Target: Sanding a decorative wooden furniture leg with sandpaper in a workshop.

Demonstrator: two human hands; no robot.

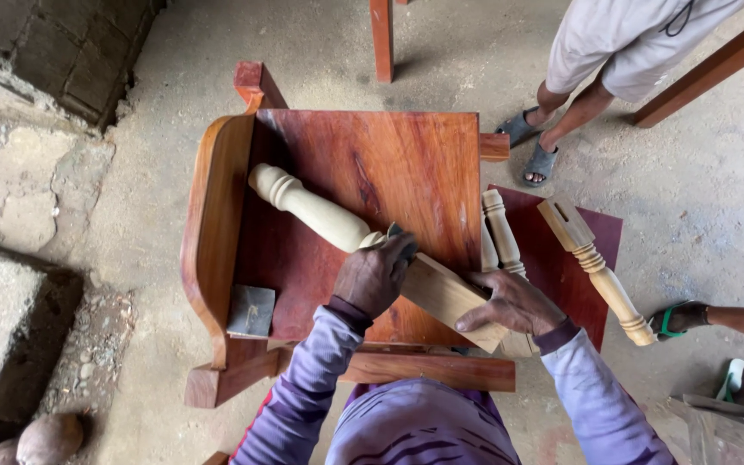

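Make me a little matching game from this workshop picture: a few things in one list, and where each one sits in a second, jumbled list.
Things:
1. Pale turned leg under the left hand
2. Dark sanding sheet
3. Turned leg with a square top
4. Right hand

Places:
A. On the dark red board at the right, touched by no hand
B. Pressed on the square end of the pale leg
C. Lying diagonally across the reddish wooden seat
D. At the near left corner of the seat, by the curved side rail

Pairs: 1-C, 2-D, 3-A, 4-B
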